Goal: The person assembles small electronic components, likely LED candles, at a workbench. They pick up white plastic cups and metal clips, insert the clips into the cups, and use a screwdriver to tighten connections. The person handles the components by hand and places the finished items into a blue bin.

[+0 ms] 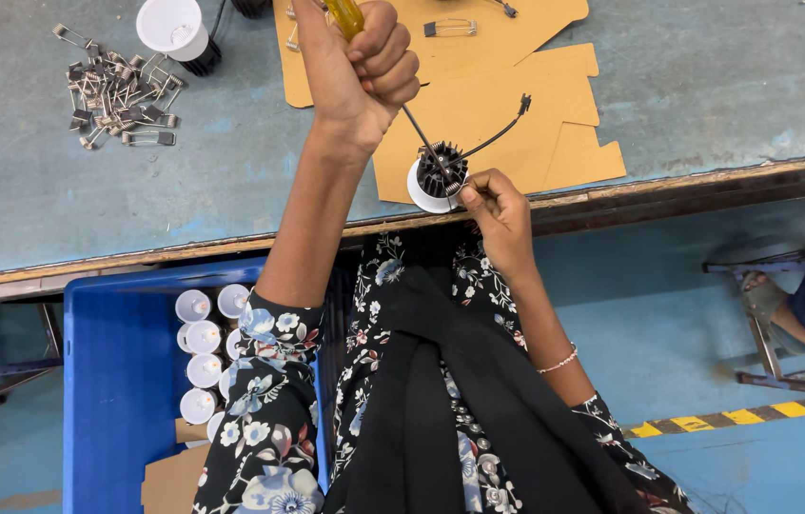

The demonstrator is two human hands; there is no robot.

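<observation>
Screwdriver on lamp, bench edge.
My left hand clenched round yellow screwdriver, tip in finned lamp on cardboard; right hand pinches lamp's rim.

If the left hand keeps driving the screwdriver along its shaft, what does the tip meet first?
The left hand aims the screwdriver down into the black finned lamp housing, steadied by the right hand. The tip seems already among the fins; depth is unclear.

One yellow-handled steel screwdriver, two round white lamp housings on the worktop, one blue plastic crate at lower left.
</observation>
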